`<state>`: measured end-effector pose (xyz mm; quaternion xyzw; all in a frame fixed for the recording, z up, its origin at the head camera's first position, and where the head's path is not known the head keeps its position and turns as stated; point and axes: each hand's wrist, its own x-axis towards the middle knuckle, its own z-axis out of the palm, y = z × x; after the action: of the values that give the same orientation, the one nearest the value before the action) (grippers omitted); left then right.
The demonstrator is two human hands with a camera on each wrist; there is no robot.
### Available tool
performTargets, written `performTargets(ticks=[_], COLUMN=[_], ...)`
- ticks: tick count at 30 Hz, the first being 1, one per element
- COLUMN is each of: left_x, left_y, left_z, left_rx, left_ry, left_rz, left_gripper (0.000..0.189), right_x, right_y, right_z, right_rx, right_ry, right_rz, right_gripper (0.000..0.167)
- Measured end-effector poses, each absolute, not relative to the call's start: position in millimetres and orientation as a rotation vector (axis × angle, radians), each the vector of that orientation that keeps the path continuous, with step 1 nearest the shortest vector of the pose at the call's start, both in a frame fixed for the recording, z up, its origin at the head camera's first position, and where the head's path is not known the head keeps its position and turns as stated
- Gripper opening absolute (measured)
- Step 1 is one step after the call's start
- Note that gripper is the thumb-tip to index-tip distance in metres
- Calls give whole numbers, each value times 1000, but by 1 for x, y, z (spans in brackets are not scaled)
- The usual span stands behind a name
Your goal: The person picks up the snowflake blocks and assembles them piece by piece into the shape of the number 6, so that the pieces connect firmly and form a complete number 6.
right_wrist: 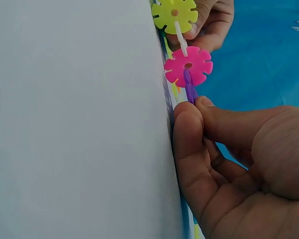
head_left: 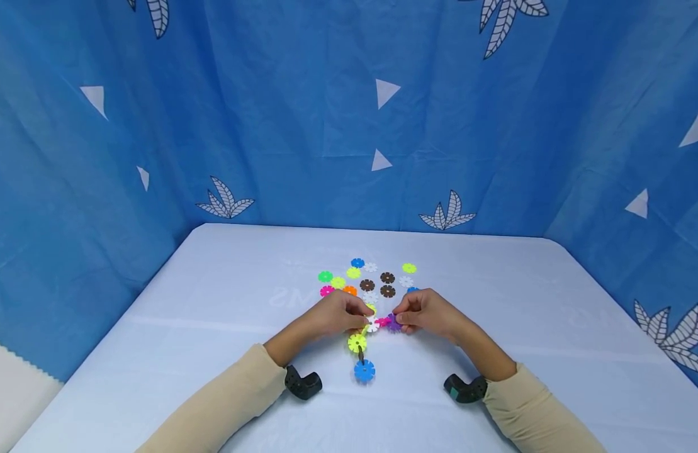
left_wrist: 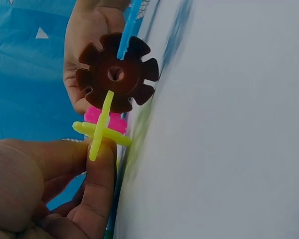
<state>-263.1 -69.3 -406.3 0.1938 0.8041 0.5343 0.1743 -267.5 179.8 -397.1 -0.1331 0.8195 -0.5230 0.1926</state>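
Observation:
Slotted plastic discs are joined edge to edge in a chain held by both hands. My left hand (head_left: 343,313) pinches a yellow disc between thumb and forefinger; a second yellow disc (head_left: 357,343) joins it. From there hang a brown disc (left_wrist: 96,74) and a blue disc (head_left: 364,371), toward the table's near side. Between the hands run a white disc (head_left: 374,325) and a pink disc (right_wrist: 174,68). A purple disc (right_wrist: 190,91), slotted into the pink one, is pinched by thumb and forefinger of my right hand (head_left: 428,313), whose fingertips hide part of it.
Loose discs lie on the white table beyond the hands, among them a green disc (head_left: 325,276), an orange disc (head_left: 350,290), several brown discs (head_left: 387,277) and a yellow disc (head_left: 409,268). A blue patterned curtain (head_left: 326,126) stands behind the table.

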Motion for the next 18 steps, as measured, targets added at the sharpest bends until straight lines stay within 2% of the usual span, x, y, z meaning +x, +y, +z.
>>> performTargets(ticks=[9,18], left_x=[-265,-265], left_y=[-70,-70], left_z=[-408,-408], left_rx=[558,543], left_ry=[2282,2294], left_rz=[1470,1450], left_gripper=[12,11], right_x=[-268,-279], right_y=[185,200], right_z=[-395,-392], right_rx=[-412,-345], right_ry=[2382,2928], right_rz=[-1384,-1005], right_gripper=[10,17])
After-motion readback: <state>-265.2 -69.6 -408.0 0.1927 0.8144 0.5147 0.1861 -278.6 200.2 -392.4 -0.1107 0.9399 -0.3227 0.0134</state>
